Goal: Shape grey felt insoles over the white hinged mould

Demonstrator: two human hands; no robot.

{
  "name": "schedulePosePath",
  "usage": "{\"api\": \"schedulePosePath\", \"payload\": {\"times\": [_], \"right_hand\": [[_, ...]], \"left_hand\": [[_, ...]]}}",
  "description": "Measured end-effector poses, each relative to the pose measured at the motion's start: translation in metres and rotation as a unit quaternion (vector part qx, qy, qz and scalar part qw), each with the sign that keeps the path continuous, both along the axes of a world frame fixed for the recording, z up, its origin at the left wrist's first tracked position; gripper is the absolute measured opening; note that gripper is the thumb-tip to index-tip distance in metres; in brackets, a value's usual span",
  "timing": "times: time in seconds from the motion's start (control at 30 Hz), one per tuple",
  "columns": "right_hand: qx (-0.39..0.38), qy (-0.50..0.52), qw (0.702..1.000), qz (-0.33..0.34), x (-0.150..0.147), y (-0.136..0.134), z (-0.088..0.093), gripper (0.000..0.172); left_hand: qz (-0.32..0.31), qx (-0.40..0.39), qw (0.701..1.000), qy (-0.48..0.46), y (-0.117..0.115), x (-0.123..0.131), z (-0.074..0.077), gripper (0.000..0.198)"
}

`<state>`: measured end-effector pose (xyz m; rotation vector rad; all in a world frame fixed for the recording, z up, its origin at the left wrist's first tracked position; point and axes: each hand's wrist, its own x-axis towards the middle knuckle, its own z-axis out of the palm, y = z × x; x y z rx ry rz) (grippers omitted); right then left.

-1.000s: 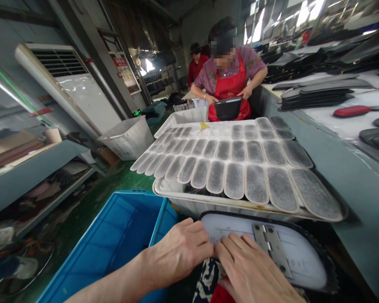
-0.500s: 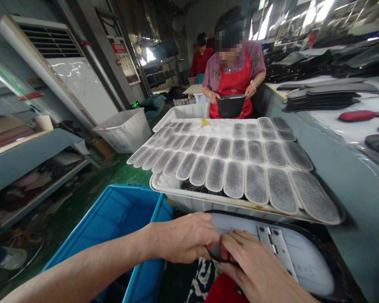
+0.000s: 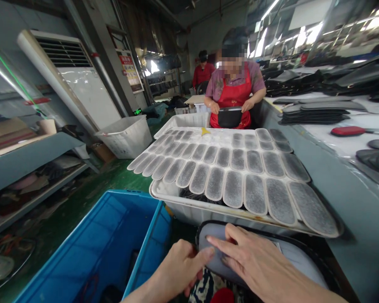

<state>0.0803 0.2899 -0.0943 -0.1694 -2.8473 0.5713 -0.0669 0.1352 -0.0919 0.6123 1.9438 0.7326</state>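
Note:
Low in front of me lies a pale, translucent oval plate [image 3: 219, 230] with a dark rim [image 3: 205, 225] around it. My left hand [image 3: 186, 265] is closed at the plate's near left edge, its thumb on top and its fingers curled below. Over the plate lies my right hand [image 3: 251, 256], fingers stretched apart and fingertips on the pale surface close to the left thumb. That hand and wrist cover much of the plate's middle. Patterned cloth [image 3: 204, 286] and a red patch [image 3: 222, 296] show beneath the plate.
A blue crate [image 3: 150, 235] stands to my left. Ahead, rows of grey oval pieces [image 3: 233, 187] cover a board over a white bin [image 3: 177, 206]. Behind it, a co-worker [image 3: 236, 92] holds a black piece. At right, a bench bears dark stacks [image 3: 314, 115] and a red-handled tool [image 3: 347, 131].
My left hand has shifted down and left along the plate's edge. My right hand has opened out, fingers stretched over the plate, now covering the metal hinge. The view has tilted up slightly.

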Motion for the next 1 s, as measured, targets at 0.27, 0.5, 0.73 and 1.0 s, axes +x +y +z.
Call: {"api": "schedulePosePath", "payload": {"times": [0.27, 0.5, 0.73, 1.0], "right_hand": [[-0.023, -0.079, 0.997, 0.016, 0.003, 0.002, 0.014, 0.04], [0.004, -0.059, 0.998, 0.017, 0.001, 0.007, 0.004, 0.046], [0.015, -0.056, 0.998, -0.006, 0.0, 0.008, 0.002, 0.048], [-0.036, -0.108, 0.993, 0.012, 0.004, -0.003, 0.025, 0.046]], "left_hand": [[0.062, -0.03, 0.993, -0.094, 0.01, 0.008, 0.024, 0.05], [0.09, -0.033, 0.989, -0.112, 0.02, 0.004, 0.029, 0.045], [0.048, -0.042, 0.99, -0.124, 0.025, -0.005, 0.03, 0.054], [0.072, 0.166, 0.975, -0.131, 0.017, -0.041, 0.017, 0.059]]}}
